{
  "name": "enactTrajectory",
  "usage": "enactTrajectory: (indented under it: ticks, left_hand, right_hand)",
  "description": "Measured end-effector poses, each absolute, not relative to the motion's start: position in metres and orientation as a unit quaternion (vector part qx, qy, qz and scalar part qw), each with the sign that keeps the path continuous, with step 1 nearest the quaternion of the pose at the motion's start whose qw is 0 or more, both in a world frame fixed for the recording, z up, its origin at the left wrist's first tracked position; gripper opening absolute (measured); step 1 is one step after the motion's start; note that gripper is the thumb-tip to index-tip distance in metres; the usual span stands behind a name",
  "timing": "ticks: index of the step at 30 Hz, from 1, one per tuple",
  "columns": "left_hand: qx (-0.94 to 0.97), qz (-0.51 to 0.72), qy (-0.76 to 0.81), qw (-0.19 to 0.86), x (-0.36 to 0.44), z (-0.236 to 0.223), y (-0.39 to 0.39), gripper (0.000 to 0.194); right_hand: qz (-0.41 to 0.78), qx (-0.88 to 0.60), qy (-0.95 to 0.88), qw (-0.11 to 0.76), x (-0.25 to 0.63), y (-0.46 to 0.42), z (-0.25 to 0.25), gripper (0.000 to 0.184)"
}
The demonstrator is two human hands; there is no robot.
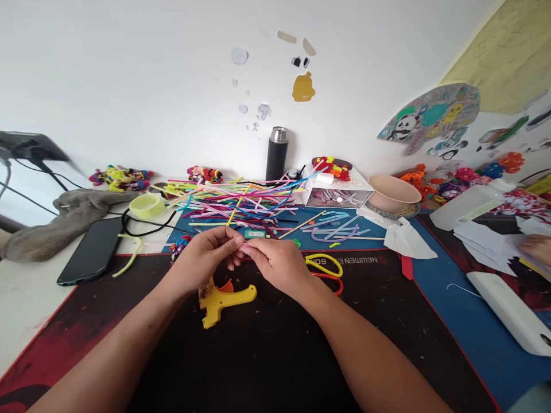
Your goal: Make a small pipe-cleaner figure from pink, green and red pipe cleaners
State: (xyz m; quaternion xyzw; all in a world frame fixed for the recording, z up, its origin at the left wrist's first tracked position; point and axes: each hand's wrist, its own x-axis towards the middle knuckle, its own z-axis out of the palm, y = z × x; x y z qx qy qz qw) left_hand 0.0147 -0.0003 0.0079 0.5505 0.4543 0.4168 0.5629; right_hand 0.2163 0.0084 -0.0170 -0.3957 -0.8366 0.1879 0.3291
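My left hand [215,250] and my right hand [279,265] meet fingertip to fingertip above the dark desk mat. Both are closed in a pinch on a small pink piece [244,246], mostly covered by the fingers; it looks like a bit of pipe cleaner, but its shape is hard to make out. Just below my left hand lies a yellow glue gun [228,298] with an orange trigger, its front partly hidden. To the right of my right hand are a yellow loop [325,264] and a red loop, perhaps handles. Behind the hands spreads a pile of colourful pipe cleaners [253,203].
A black thermos [278,155] stands by the wall, beside a white box [340,192] and a beige bowl [394,192]. At left lie a phone [92,252] and a yellow-green coil [147,205]. Another person's hand [537,248] shows at right, near a white device [510,312].
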Motion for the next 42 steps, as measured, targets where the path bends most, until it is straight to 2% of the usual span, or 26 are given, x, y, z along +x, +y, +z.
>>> enactTrajectory:
  ticks: [5,13,17,22,25,28,34,38,42]
  left_hand:
    - [0.546,0.407,0.449,0.578,0.011,0.0083,0.0001,0.048]
    - [0.553,0.416,0.465,0.552,0.0128,0.0096,-0.0015,0.045]
    - [0.54,0.445,0.47,0.538,0.0131,0.0106,-0.0013,0.046]
    - [0.534,0.481,0.476,0.507,0.0111,0.0136,-0.002,0.046]
    - [0.531,0.472,0.475,0.519,0.0119,0.0143,-0.0018,0.047]
    - [0.518,0.462,0.474,0.542,0.0127,0.0123,-0.0005,0.048]
    - [0.523,0.419,0.461,0.581,0.0093,0.0095,0.0022,0.046]
    - [0.554,0.392,0.479,0.557,0.0082,0.0116,0.0031,0.05]
    - [0.577,0.386,0.48,0.537,0.0081,0.0115,0.0028,0.049]
  right_hand:
    - [0.13,-0.392,-0.855,0.314,0.2191,0.0093,-0.0182,0.027]
    - [0.213,-0.387,-0.834,0.332,0.2191,0.008,-0.016,0.028]
    - [0.309,-0.399,-0.788,0.353,0.2175,0.0093,-0.0168,0.025]
    - [0.495,-0.38,-0.69,0.367,0.216,0.0127,-0.0172,0.033]
    - [0.527,-0.385,-0.656,0.378,0.2154,0.0131,-0.0193,0.035]
    - [0.492,-0.397,-0.68,0.371,0.2147,0.0117,-0.0221,0.032]
    - [0.328,-0.412,-0.775,0.35,0.2143,0.007,-0.0181,0.025]
    - [0.265,-0.405,-0.808,0.337,0.2162,0.0076,-0.0179,0.024]
    - [0.253,-0.399,-0.822,0.319,0.2183,0.0095,-0.0206,0.026]
